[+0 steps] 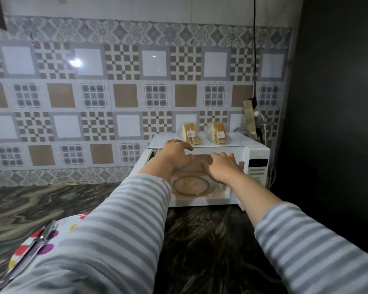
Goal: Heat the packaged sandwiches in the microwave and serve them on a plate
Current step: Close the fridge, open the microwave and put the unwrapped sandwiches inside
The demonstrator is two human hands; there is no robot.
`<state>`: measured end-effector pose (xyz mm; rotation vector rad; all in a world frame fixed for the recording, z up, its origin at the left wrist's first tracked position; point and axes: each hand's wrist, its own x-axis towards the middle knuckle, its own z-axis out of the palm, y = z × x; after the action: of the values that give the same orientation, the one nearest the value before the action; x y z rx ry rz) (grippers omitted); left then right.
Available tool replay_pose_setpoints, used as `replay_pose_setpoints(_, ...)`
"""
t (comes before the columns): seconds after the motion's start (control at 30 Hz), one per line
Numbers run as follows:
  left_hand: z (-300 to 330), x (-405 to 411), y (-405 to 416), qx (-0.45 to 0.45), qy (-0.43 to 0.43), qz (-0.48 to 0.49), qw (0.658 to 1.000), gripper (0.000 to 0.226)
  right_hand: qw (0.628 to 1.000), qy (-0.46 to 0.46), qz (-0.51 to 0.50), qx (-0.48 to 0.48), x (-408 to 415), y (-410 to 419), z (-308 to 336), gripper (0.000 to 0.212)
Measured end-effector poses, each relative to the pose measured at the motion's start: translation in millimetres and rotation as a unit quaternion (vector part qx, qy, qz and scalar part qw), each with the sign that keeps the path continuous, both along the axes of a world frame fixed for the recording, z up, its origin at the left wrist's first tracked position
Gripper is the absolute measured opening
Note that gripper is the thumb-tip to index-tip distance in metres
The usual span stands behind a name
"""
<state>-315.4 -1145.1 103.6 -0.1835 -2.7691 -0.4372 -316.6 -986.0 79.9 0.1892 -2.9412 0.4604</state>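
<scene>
Dim counter (210, 240): both grips, left hand (174, 154) and right hand (221, 166), spread, hiding microwave (257, 166) interior.

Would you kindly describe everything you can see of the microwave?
The microwave is a white box standing on the dark marbled counter by the tiled wall. Its door is open to the left, showing a lit cavity with a round glass turntable. A control panel with a dark display sits at its right. Two wrapped sandwiches rest on top. The left hand and right hand reach at its opening, empty.
</scene>
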Motion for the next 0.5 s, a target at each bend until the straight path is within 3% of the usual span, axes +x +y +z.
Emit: replay_pose_setpoints(0.5, 7, -180, 27, 0.067, 0.054, 0.136, 0.987, 0.060, 0.991, 0.095, 0.061, -0.077, -217, 41, 42, 0.058)
